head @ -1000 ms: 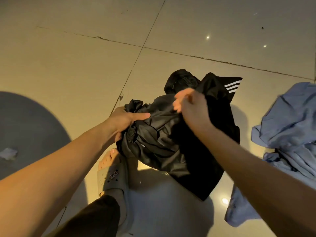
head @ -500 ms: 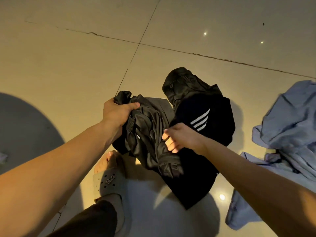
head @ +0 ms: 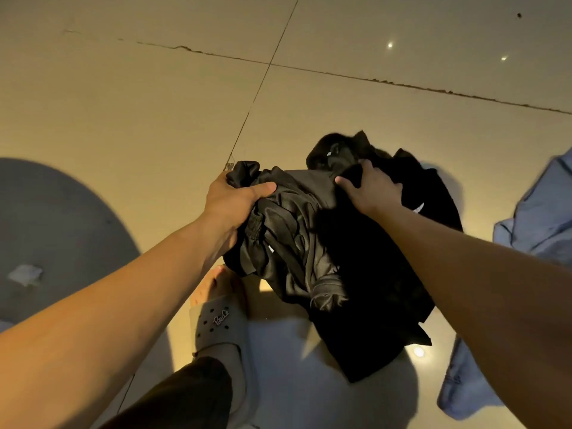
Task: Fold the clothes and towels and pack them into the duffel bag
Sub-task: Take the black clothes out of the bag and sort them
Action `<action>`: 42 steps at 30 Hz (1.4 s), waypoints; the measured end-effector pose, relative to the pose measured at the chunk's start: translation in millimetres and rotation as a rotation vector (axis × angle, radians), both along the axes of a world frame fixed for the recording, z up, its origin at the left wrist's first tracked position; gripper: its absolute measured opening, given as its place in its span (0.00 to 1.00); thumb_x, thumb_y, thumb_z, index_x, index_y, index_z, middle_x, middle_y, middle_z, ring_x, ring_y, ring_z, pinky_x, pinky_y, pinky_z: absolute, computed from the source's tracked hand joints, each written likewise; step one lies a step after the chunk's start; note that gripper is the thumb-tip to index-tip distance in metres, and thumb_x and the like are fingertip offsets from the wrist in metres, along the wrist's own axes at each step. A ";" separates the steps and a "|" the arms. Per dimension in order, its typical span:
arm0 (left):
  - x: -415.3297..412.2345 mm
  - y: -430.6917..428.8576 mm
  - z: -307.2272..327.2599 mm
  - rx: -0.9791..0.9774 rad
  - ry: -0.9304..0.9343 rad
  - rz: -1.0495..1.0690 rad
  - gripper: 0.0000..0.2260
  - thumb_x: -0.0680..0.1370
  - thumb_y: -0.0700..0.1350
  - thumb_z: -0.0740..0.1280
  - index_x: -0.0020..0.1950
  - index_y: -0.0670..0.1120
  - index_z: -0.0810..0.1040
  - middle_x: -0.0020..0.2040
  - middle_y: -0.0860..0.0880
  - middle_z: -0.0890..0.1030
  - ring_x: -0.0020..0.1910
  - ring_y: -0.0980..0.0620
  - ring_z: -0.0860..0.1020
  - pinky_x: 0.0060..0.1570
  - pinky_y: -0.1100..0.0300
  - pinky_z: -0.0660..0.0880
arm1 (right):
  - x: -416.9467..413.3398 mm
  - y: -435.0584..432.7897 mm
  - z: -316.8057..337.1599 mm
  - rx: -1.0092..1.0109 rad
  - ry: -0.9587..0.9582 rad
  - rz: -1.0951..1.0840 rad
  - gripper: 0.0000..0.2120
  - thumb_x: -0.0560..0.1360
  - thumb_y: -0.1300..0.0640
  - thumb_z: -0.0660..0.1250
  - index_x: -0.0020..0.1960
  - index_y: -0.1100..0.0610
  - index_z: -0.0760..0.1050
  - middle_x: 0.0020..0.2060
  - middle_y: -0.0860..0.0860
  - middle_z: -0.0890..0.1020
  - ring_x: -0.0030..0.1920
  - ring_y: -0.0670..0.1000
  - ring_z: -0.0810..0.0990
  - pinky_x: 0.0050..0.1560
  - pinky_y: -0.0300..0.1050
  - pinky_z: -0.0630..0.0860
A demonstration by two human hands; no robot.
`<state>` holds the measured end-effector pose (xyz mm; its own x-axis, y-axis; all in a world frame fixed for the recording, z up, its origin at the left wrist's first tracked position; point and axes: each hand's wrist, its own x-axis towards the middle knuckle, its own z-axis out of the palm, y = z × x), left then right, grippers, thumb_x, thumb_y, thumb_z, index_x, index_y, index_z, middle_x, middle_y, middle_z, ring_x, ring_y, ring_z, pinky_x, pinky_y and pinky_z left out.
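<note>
L hand (head: 235, 199) grips black duffel bag (head: 294, 243) at bag's left edge | R hand (head: 371, 188) clutches black garment (head: 402, 274) at bag's right | blue shirt (head: 541, 218) right of bag, apart

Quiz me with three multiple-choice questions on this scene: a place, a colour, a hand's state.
1. The crumpled light blue cloth lies: A) on the tiled floor, right of the shiny black fabric bundle; B) on a chair; C) on a shelf.
2. The perforated rubber sandal is: A) red; B) grey; C) green.
3. The left hand: A) lies flat on the floor; B) grips the black bundle; C) holds the blue cloth.
Answers: 1 A, it lies on tile at the right edge; 2 B, pale grey; 3 B, thumb curls over the fabric.
</note>
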<state>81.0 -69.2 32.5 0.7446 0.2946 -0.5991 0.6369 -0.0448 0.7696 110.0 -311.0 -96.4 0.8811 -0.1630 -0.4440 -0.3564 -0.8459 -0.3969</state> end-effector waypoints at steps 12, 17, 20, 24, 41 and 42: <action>-29.8 -9.5 32.2 -0.194 0.037 0.163 0.24 0.70 0.37 0.81 0.64 0.42 0.79 0.51 0.41 0.86 0.43 0.43 0.87 0.41 0.50 0.84 | -35.9 14.8 127.9 0.924 -0.105 -0.617 0.30 0.80 0.40 0.64 0.62 0.69 0.75 0.57 0.65 0.81 0.57 0.64 0.81 0.62 0.61 0.78; -56.9 -24.9 94.3 -0.327 -0.005 0.228 0.17 0.72 0.38 0.79 0.60 0.41 0.82 0.49 0.40 0.87 0.45 0.40 0.87 0.46 0.45 0.84 | -65.2 49.6 203.6 0.949 -0.018 -0.541 0.39 0.74 0.26 0.56 0.66 0.57 0.76 0.58 0.59 0.82 0.59 0.60 0.81 0.65 0.60 0.76; -78.4 -22.3 139.8 -0.362 -0.076 0.280 0.18 0.73 0.38 0.78 0.61 0.42 0.81 0.49 0.40 0.87 0.46 0.40 0.87 0.48 0.43 0.84 | -87.5 60.6 246.6 0.996 0.094 -0.560 0.33 0.79 0.29 0.54 0.58 0.57 0.80 0.51 0.59 0.85 0.52 0.58 0.83 0.56 0.52 0.80; -116.2 -16.1 217.5 -0.386 -0.216 0.324 0.16 0.73 0.38 0.77 0.61 0.44 0.82 0.50 0.41 0.87 0.47 0.40 0.86 0.49 0.43 0.83 | -127.3 73.5 315.3 1.064 0.029 -0.529 0.38 0.74 0.24 0.56 0.58 0.56 0.82 0.54 0.61 0.85 0.55 0.61 0.84 0.63 0.62 0.79; -325.8 16.4 642.9 -0.209 -0.901 0.396 0.18 0.69 0.40 0.80 0.58 0.44 0.82 0.47 0.43 0.87 0.43 0.44 0.87 0.44 0.47 0.85 | -317.0 150.6 736.7 1.223 -0.825 -0.091 0.26 0.83 0.42 0.61 0.32 0.54 0.61 0.27 0.46 0.67 0.26 0.43 0.68 0.31 0.40 0.66; -341.6 23.6 662.1 -0.198 -0.931 0.403 0.19 0.69 0.40 0.80 0.57 0.45 0.82 0.47 0.43 0.87 0.44 0.43 0.87 0.46 0.45 0.85 | -327.9 158.3 754.4 1.234 -0.823 -0.057 0.24 0.82 0.42 0.62 0.33 0.54 0.62 0.29 0.47 0.69 0.29 0.44 0.70 0.34 0.41 0.67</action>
